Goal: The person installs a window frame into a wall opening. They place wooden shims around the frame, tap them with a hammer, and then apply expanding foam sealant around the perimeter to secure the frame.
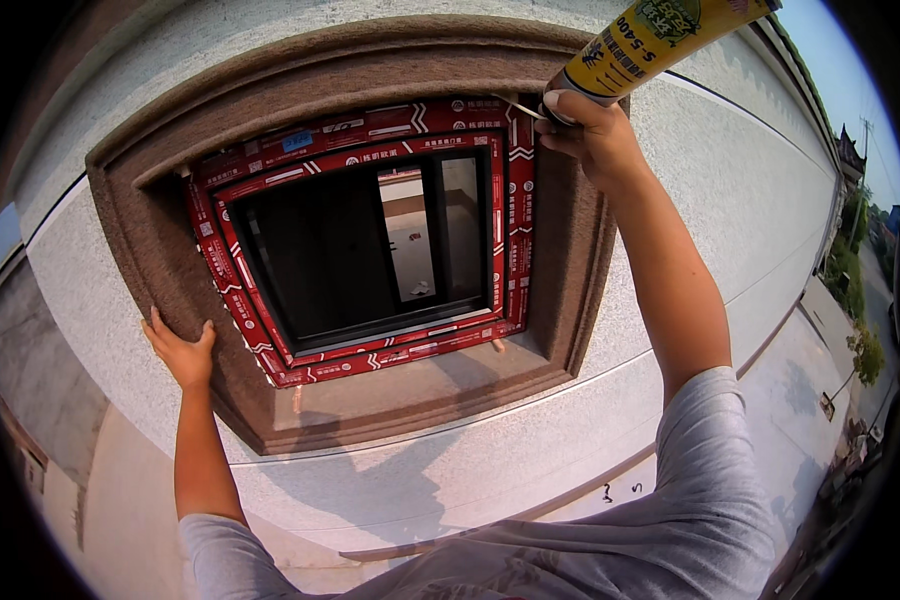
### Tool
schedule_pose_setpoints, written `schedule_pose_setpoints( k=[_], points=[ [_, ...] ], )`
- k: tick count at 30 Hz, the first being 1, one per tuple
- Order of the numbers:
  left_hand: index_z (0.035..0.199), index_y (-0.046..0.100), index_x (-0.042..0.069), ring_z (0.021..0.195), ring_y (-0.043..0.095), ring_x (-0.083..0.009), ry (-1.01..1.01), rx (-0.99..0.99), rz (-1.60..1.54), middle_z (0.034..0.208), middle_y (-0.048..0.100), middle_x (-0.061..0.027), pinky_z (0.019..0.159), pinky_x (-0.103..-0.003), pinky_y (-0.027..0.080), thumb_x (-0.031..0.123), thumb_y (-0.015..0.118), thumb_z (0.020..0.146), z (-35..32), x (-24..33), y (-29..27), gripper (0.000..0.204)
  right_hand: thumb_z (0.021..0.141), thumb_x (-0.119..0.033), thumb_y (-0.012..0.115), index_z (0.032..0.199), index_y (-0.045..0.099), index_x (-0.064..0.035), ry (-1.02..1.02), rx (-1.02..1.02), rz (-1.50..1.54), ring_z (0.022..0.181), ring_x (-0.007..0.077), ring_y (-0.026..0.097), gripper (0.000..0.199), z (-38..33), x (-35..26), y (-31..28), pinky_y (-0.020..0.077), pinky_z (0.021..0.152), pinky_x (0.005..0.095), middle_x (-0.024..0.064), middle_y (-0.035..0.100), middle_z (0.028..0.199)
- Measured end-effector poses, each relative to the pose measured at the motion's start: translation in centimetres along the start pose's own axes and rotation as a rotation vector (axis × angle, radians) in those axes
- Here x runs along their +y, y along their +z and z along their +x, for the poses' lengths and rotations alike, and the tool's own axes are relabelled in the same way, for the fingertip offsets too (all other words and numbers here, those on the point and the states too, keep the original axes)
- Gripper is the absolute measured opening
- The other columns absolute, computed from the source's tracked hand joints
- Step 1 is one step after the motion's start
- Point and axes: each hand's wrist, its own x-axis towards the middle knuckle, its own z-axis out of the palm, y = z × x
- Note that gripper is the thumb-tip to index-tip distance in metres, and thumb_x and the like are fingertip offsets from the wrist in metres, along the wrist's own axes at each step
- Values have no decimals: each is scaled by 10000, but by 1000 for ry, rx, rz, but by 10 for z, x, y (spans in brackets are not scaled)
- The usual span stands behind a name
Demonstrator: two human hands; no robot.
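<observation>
My right hand (592, 135) is raised at the upper right, its fingers closed round the neck end of a yellow spray foam can (655, 45) tipped upside down. A thin pale straw (518, 106) runs from the can's nozzle to the top right corner of the window frame (370, 352). That frame is covered in red protective film with white markings. My left hand (182, 352) lies with fingers spread against the left side of the brown moulding (120, 215) round the window, holding nothing. The nozzle is partly hidden by my right fingers.
Dark glass (315, 245) fills the frame, with a lighter strip at its right. Below is a brown sill (410, 385). A white textured wall (710, 170) surrounds the moulding. Far down at the right are paved ground (770, 400) and a small tree (863, 355).
</observation>
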Motion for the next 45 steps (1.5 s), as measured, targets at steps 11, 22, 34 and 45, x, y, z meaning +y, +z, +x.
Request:
schedule_pose_setpoints(
  k=[11,22,34,45],
  points=[
    [1704,277,88,1594,256,-549,11,-13,-9,1718,229,-364,1315,-600,250,313,930,780,3,-4,5,1153,885,-296,848,1280,627,-57,37,47,-90,927,247,757,511,3,-10,-50,615,809,355,111,725,1083],
    [1723,231,58,1592,260,-567,29,-49,11,1710,240,-399,1321,-569,256,311,945,783,6,-3,0,1208,907,-331,844,1267,624,0,-5,28,-16,915,269,768,535,3,-1,-72,613,803,333,142,746,1078],
    [1751,130,65,1582,259,-585,-46,-142,62,1711,205,-412,1307,-570,289,323,947,785,12,-2,0,1291,878,-219,866,1177,676,-94,-2,74,148,1015,153,671,375,55,24,-48,625,794,327,11,690,1076],
    [1760,105,95,1572,282,-575,-64,-156,80,1717,191,-391,1299,-569,313,319,936,803,15,-11,4,1287,864,-210,854,1165,693,-106,-39,57,115,1032,144,678,357,51,25,-48,606,808,329,24,723,1104]
  ],
)
